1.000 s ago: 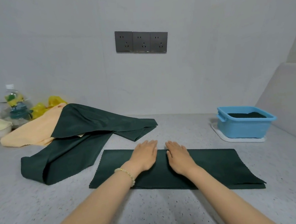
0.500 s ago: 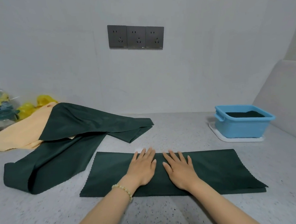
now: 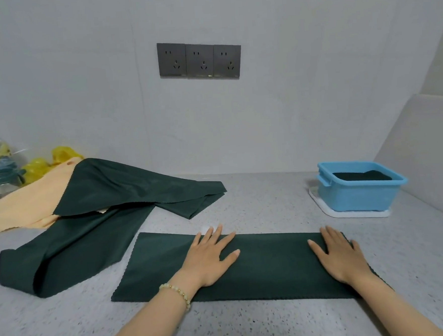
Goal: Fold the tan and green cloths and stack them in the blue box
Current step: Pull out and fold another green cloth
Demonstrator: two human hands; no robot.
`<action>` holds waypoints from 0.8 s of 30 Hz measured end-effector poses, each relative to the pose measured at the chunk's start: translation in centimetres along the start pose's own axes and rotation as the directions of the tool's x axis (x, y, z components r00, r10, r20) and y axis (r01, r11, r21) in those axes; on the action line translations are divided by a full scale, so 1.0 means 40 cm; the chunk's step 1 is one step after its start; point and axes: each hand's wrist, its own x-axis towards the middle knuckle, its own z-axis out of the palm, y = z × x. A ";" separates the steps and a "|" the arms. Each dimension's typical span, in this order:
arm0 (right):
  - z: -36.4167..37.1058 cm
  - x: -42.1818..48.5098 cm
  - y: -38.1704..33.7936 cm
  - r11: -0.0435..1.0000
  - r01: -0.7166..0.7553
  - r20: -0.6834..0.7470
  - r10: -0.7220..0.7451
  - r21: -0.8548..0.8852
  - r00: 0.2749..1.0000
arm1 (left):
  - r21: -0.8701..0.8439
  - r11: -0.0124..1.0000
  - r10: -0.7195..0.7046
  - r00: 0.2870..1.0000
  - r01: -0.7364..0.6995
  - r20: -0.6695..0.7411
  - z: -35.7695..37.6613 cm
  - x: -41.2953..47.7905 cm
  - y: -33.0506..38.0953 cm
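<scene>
1. The folded green strip point(image 3: 272, 266) lies flat on the counter, left of the blue box point(image 3: 358, 197) and nearer the person.
2. Both hands press it with straight fingers. The left hand point(image 3: 211, 257) holds mid-strip, while the right hand point(image 3: 339, 256) has slid to the box-side end.
3. The strip looks smoothed and ready for its next fold.
4. The loose green cloth point(image 3: 89, 242) and tan cloth point(image 3: 26, 207) wait far left of the box.

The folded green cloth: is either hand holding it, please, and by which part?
Nothing is held: the left hand lies flat near the middle of the folded green cloth, the right hand flat at its right end.
</scene>
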 end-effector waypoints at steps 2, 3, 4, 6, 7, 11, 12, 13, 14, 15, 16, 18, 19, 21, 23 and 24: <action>-0.012 0.013 0.020 0.999 -0.034 0.021 0.035 -0.025 0.999 | -0.001 1.000 0.000 1.000 0.000 0.006 -0.003 0.001 0.000; -0.022 0.017 0.020 0.998 -0.049 0.037 0.050 -0.041 0.998 | -0.002 1.000 0.000 1.000 0.000 0.010 -0.005 0.003 -0.001; -0.029 0.016 0.012 0.997 -0.062 0.045 0.064 -0.051 0.997 | 0.000 1.000 -0.002 1.000 0.002 0.012 -0.004 0.002 -0.001; -0.041 0.009 -0.020 0.998 -0.040 0.015 0.041 -0.057 0.999 | 0.004 1.000 -0.001 1.000 0.001 0.015 -0.003 0.002 0.001; -0.041 -0.001 -0.048 0.999 -0.005 -0.023 0.004 -0.049 1.000 | 0.003 1.000 -0.001 1.000 0.001 0.016 -0.001 0.002 0.002; -0.018 -0.049 -0.215 0.974 0.214 -0.099 -0.206 0.079 0.974 | -0.001 1.000 -0.003 1.000 0.003 0.008 0.002 0.003 -0.001; -0.010 -0.060 -0.256 0.959 0.265 -0.085 -0.257 0.097 0.963 | 0.002 1.000 0.000 1.000 0.000 0.006 0.001 0.004 -0.002; 0.000 -0.070 -0.289 0.948 0.303 -0.072 -0.297 0.098 0.952 | 0.003 1.000 0.002 1.000 -0.002 0.005 0.002 0.005 -0.001; 0.012 -0.078 -0.312 0.940 0.328 -0.065 -0.323 0.091 0.944 | 0.004 1.000 0.000 1.000 0.000 0.004 0.002 0.007 0.000; 0.024 -0.084 -0.325 0.937 0.340 -0.061 -0.336 0.080 0.940 | 0.002 1.000 -0.003 1.000 0.003 0.001 0.002 0.007 -0.002; 0.034 -0.086 -0.331 0.937 0.342 -0.054 -0.339 0.070 0.939 | 0.000 1.000 -0.006 1.000 0.006 0.001 0.001 0.008 -0.004; 0.047 -0.090 -0.322 0.944 0.323 -0.031 -0.322 0.069 0.946 | -0.003 1.000 -0.006 1.000 0.006 0.004 0.002 0.008 -0.003; 0.050 -0.089 -0.317 0.946 0.314 -0.022 -0.314 0.074 0.949 | -0.005 1.000 -0.005 1.000 0.005 0.002 0.001 0.009 -0.003; 0.052 -0.088 -0.308 0.949 0.307 -0.012 -0.307 0.069 0.952 | -0.012 1.000 0.006 1.000 -0.006 0.004 -0.001 0.007 -0.003; 0.055 -0.086 -0.309 0.950 0.306 -0.020 -0.305 0.062 0.952 | -0.016 1.000 0.010 1.000 -0.010 0.001 -0.006 -0.001 -0.023; 0.057 -0.086 -0.310 0.950 0.305 -0.027 -0.304 0.065 0.952 | -0.018 1.000 0.004 1.000 -0.004 -0.001 -0.009 -0.007 -0.041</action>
